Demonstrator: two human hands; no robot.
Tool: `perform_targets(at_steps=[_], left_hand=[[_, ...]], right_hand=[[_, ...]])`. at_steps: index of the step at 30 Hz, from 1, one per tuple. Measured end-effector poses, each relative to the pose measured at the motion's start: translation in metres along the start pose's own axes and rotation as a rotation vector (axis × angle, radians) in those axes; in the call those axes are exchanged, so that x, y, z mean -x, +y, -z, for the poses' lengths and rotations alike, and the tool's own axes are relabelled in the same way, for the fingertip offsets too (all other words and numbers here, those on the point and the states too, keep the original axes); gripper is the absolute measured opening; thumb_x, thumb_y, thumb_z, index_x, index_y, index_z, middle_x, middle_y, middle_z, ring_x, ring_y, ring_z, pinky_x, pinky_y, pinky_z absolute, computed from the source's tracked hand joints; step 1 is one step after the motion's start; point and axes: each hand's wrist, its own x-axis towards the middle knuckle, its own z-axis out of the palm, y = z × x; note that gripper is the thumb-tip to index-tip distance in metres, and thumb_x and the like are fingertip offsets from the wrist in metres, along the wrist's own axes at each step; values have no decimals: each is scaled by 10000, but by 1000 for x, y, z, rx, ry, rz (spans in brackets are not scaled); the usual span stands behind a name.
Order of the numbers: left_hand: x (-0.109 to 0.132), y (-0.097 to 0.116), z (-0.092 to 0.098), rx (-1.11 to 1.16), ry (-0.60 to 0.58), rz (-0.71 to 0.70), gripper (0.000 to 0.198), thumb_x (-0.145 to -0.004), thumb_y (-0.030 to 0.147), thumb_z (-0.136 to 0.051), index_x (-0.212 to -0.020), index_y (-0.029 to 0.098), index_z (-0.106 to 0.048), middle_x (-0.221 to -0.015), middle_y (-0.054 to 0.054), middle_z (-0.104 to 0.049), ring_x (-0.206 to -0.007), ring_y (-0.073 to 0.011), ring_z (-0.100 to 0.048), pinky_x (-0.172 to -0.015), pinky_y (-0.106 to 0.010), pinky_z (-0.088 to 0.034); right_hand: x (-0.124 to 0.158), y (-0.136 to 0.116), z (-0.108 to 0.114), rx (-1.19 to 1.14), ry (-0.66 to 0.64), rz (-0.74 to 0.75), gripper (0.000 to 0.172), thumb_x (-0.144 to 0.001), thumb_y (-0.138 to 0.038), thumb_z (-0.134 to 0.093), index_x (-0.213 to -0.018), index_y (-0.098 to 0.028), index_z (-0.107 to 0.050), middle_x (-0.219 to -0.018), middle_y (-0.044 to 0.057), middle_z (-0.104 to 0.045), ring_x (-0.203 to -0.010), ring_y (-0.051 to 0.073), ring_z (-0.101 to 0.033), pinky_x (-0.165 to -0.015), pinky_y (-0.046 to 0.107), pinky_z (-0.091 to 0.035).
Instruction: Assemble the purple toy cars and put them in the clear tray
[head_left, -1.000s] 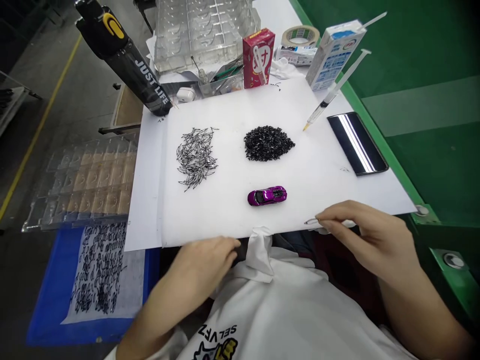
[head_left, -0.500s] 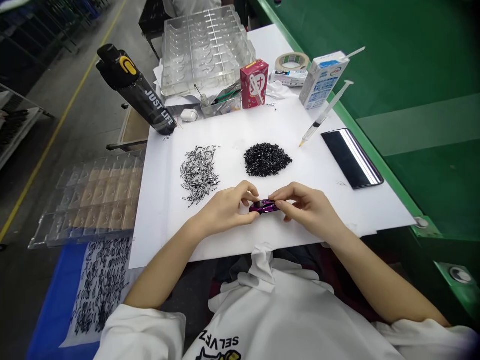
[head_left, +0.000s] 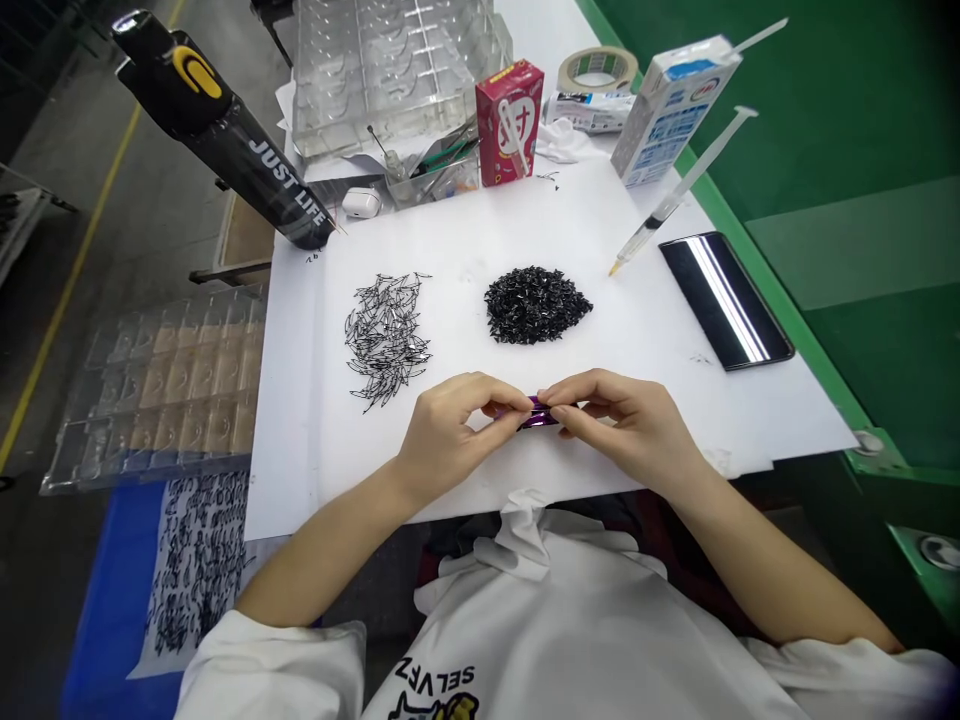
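Purple toy car point(head_left: 538, 413) sits pinched between both hands, raised or resting just above the near part of a white sheet point(head_left: 465, 235); the fingers hide most of it, so its exact tilt is hard to make out. The left hand point(head_left: 457, 432) and right hand point(head_left: 622, 425) are both closed in a pinch, and the fingertips point(head_left: 523, 400) of each press on the car from opposite ends, nearly meeting over it.

Far of the hands on the sheet lie two groups of thin black curved pieces: a loose scatter point(head_left: 386, 340) on the left and a dense heap point(head_left: 536, 305) on the right. To the right of the heap are a syringe point(head_left: 675, 190) with a yellowish tip and a black smartphone point(head_left: 725, 300).

Along the far edge stand a red box point(head_left: 508, 122), a white carton point(head_left: 671, 110), a roll of masking tape point(head_left: 598, 70) and a small clear container holding tweezers point(head_left: 431, 175), beside a white earbud case point(head_left: 361, 202). A clear plastic tray point(head_left: 394, 70) stands beyond them. A black "JUST LIFE" bottle point(head_left: 225, 130) lies at the far left corner of the sheet. Left of the sheet is a clear tray with tan inserts point(head_left: 157, 390), and near it a blue bin point(head_left: 105, 600) holds a paper covered in black pieces.
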Motion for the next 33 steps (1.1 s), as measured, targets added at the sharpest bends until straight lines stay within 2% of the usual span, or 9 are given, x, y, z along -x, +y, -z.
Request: perform_targets(at_steps=[3,7,12,33], left_hand=[[2,2,-1,-64,20,-3,115,-740,51,-602,-747,165,-617,-701,26,-649,-636,-78,-554,-606,-191,-452],[4,2,-1,-149,-20,25,148,-708,37,-597,-725,184,-602,-672,49,-629,-635,-86,-522,-602,-201,-425],[5,1,0,-179,-55,44,143,-708,42,-589,-717,184,-598,-669,54,-625,-647,-90,-515,-655,-215,-424],[3,6,1,-223,-91,66,146,-701,45,-580,-700,190,-594,-651,56,-623,-641,-99,-519,-624,-216,-409]], right_hand=[[1,1,0,-59,-11,-14,159,-791,-278,-579,-918,-194,-626,-880,44,-684,-738,158,-649,-595,272,-570],[3,1,-1,-233,-47,-47,221,-836,-263,-523,-1048,-207,-547,-951,59,-665,-886,179,-636,-619,281,-582],[4,2,-1,-290,-50,-35,188,-851,-243,-507,-1032,-207,-542,-937,55,-658,-861,162,-634,-614,267,-581],[4,3,-2,-263,-61,-26,181,-850,-238,-508,-1026,-214,-545,-929,51,-661,-885,168,-629,-616,257,-570]])
